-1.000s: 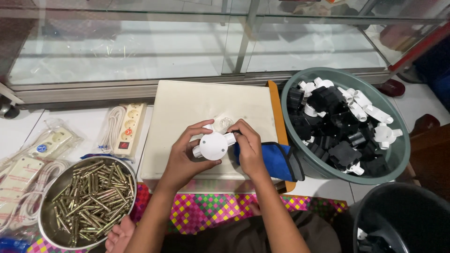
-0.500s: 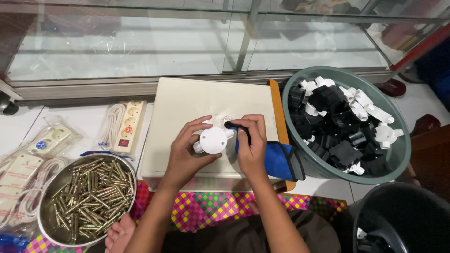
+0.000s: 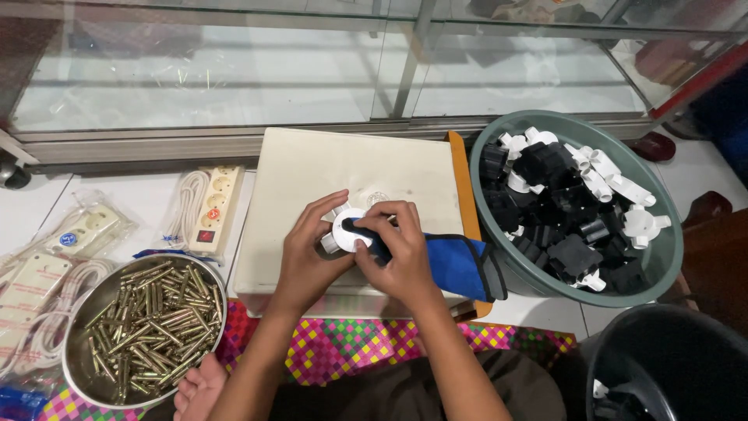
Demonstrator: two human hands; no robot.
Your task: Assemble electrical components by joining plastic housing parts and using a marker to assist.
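Both hands meet over a round white plastic fitting (image 3: 348,228): left hand (image 3: 305,253) cups it from the side w/ fingers curled round its rim, a closed grip that steadies it, while right hand (image 3: 399,253) pinches a dark-handled tool (image 3: 372,242), prob. a small screwdriver, w/ its tip pressed onto the fitting's top face. The fitting sits on a cream box-like worktop (image 3: 312,171) directly under the grip, roughly at its front-centre. Just right of the grip a blue cloth pouch (image 3: 460,265) lies against the right wrist, and an orange edge (image 3: 460,179) runs along the worktop's side beyond it. Further right, a green basin (image 3: 670,249) holds a heap of black and white plastic fittings (image 3: 569,203); a dark bucket (image 3: 670,366) stands below-right of that, near the person's knee. Left of the grip and lower, a steel bowl (image 3: 78,366) is full of brass-coloured pins or screws (image 3: 148,320). Beyond it, further left, lie white power strips w/ coiled cords (image 3: 206,206), some in clear bags. Another bare hand (image 3: 199,386) shows at bottom, beside the bowl; whose it is I can't tell. To do this well, imo: keep the left grip firm so the fitting can't spin, hold the tool upright and centred on its mark, press straight down, and turn w/o letting the tip slip toward the left fingers.
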